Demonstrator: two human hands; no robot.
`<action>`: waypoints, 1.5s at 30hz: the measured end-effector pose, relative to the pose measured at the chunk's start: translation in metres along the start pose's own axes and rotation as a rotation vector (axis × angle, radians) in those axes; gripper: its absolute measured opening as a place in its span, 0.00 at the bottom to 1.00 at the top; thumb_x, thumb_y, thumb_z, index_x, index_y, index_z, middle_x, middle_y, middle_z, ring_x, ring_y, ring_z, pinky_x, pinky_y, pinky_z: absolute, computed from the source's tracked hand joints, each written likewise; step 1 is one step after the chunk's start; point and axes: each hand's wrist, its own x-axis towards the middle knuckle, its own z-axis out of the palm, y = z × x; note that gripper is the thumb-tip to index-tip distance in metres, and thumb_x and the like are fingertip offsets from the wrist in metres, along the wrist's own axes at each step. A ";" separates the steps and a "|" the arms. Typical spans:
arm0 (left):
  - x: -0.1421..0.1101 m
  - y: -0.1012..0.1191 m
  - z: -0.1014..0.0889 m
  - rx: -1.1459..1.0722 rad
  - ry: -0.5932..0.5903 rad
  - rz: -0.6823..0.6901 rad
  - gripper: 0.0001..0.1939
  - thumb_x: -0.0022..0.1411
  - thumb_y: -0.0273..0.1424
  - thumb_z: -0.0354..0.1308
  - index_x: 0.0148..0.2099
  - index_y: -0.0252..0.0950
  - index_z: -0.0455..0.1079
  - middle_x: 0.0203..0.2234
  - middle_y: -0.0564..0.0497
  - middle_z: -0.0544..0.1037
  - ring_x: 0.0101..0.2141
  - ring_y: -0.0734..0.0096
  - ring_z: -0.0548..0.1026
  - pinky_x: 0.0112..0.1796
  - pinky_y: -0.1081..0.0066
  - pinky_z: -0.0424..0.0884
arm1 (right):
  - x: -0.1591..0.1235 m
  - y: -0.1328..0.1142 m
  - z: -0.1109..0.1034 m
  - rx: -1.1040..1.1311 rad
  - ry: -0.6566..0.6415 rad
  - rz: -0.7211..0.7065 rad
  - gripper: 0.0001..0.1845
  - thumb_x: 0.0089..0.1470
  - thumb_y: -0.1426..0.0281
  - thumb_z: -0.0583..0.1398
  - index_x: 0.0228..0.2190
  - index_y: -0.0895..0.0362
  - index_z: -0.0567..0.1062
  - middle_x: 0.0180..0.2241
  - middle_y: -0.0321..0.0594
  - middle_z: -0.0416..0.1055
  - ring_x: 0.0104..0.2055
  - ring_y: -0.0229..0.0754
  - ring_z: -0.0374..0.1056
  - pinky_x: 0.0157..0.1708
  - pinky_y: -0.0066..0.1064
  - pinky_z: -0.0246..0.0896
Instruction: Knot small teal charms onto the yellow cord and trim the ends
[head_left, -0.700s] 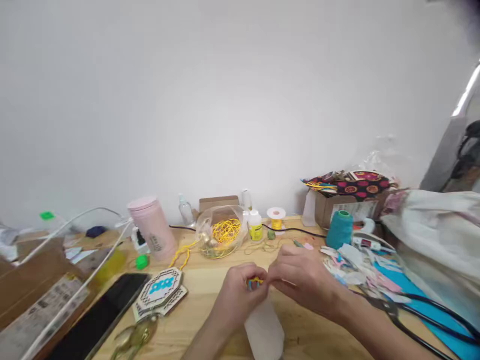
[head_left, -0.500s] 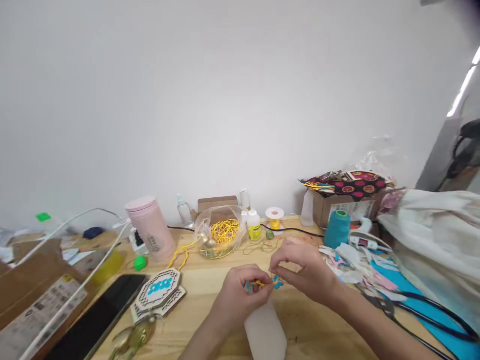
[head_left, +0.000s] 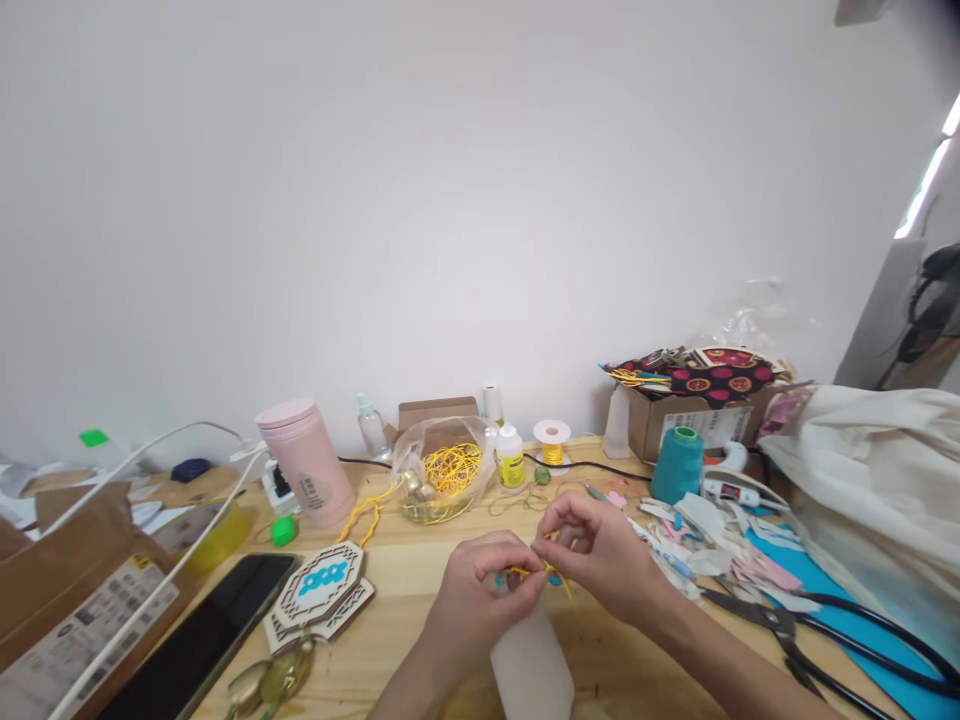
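Note:
Between my two hands is a small knotted piece of yellow cord [head_left: 519, 571] with bits of blue on it. My left hand [head_left: 487, 590] pinches it between thumb and fingers. Close against it, my right hand [head_left: 592, 548] is closed on the same yellow cord, and a loose end hangs below its fingertips. Much of the piece is hidden by my fingers. Under the hands lies a pale, flat, angled-edge panel [head_left: 531, 655] on the wooden table [head_left: 405, 590].
At left are octagonal wooden pieces [head_left: 319, 585], a phone [head_left: 202, 640] and a pink cup [head_left: 306, 465]. Behind stand a bag of yellow cord [head_left: 450, 468], a glue bottle [head_left: 511, 460] and a spool [head_left: 552, 445]. Black-handled scissors [head_left: 784, 625], teal thread [head_left: 678, 465] and scraps lie right.
My right hand has come down and left, closer to my left hand. A yellow cord end now hangs below its fingers. The view has shifted slightly.

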 end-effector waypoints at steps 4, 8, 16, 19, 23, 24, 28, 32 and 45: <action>0.000 0.001 -0.001 0.097 0.058 0.135 0.06 0.53 0.26 0.54 0.26 0.35 0.70 0.20 0.52 0.70 0.24 0.74 0.67 0.26 0.75 0.62 | 0.000 0.001 0.004 0.135 -0.037 0.173 0.10 0.39 0.67 0.58 0.21 0.56 0.59 0.13 0.26 0.59 0.11 0.31 0.57 0.10 0.20 0.48; 0.001 0.001 0.000 0.098 0.128 0.178 0.05 0.53 0.25 0.54 0.27 0.35 0.70 0.21 0.52 0.72 0.25 0.74 0.68 0.27 0.75 0.63 | -0.001 0.005 0.006 0.221 -0.062 0.266 0.12 0.37 0.65 0.58 0.21 0.56 0.59 0.14 0.27 0.59 0.12 0.29 0.54 0.11 0.20 0.50; 0.002 -0.012 0.003 -0.116 0.327 -0.170 0.04 0.51 0.30 0.56 0.27 0.36 0.69 0.23 0.52 0.75 0.28 0.71 0.71 0.31 0.74 0.66 | -0.006 0.011 0.018 0.101 0.086 0.131 0.12 0.40 0.62 0.57 0.22 0.56 0.60 0.19 0.34 0.64 0.18 0.32 0.56 0.14 0.22 0.51; 0.002 -0.015 0.005 -0.083 0.321 -0.199 0.04 0.51 0.30 0.55 0.28 0.35 0.70 0.24 0.52 0.75 0.28 0.70 0.71 0.31 0.73 0.66 | -0.010 0.012 0.018 -0.139 0.145 -0.053 0.07 0.44 0.67 0.57 0.20 0.57 0.65 0.19 0.35 0.65 0.17 0.32 0.54 0.17 0.24 0.48; 0.002 -0.010 0.004 -0.008 0.282 -0.201 0.04 0.50 0.29 0.55 0.26 0.36 0.71 0.23 0.53 0.75 0.28 0.69 0.71 0.32 0.73 0.65 | -0.013 0.010 0.011 -0.358 0.121 -0.267 0.08 0.46 0.71 0.55 0.19 0.56 0.70 0.19 0.37 0.68 0.20 0.35 0.57 0.23 0.26 0.47; 0.002 -0.009 0.003 0.020 0.260 -0.188 0.04 0.50 0.28 0.55 0.26 0.37 0.71 0.23 0.53 0.75 0.28 0.69 0.71 0.32 0.73 0.65 | -0.013 0.009 0.009 -0.381 0.101 -0.300 0.09 0.47 0.71 0.54 0.19 0.56 0.71 0.20 0.37 0.69 0.22 0.36 0.59 0.24 0.27 0.48; 0.003 -0.001 0.001 0.157 0.105 -0.092 0.06 0.51 0.26 0.53 0.27 0.37 0.71 0.23 0.52 0.74 0.26 0.70 0.70 0.30 0.73 0.63 | -0.009 0.007 -0.001 -0.381 0.024 -0.338 0.07 0.45 0.74 0.55 0.20 0.55 0.72 0.20 0.37 0.70 0.24 0.38 0.61 0.25 0.28 0.49; 0.004 0.002 0.003 0.098 0.026 -0.087 0.06 0.51 0.27 0.53 0.27 0.36 0.71 0.21 0.52 0.73 0.25 0.72 0.69 0.28 0.74 0.63 | -0.001 0.007 -0.009 -0.240 0.021 -0.219 0.05 0.42 0.74 0.59 0.18 0.56 0.69 0.19 0.34 0.68 0.20 0.34 0.57 0.21 0.25 0.50; 0.003 -0.006 0.004 -0.226 0.140 -0.175 0.03 0.48 0.27 0.57 0.27 0.33 0.71 0.23 0.50 0.74 0.27 0.70 0.69 0.31 0.73 0.65 | 0.005 0.019 0.002 0.353 0.017 0.129 0.21 0.31 0.60 0.66 0.18 0.57 0.61 0.20 0.33 0.67 0.22 0.33 0.62 0.22 0.24 0.57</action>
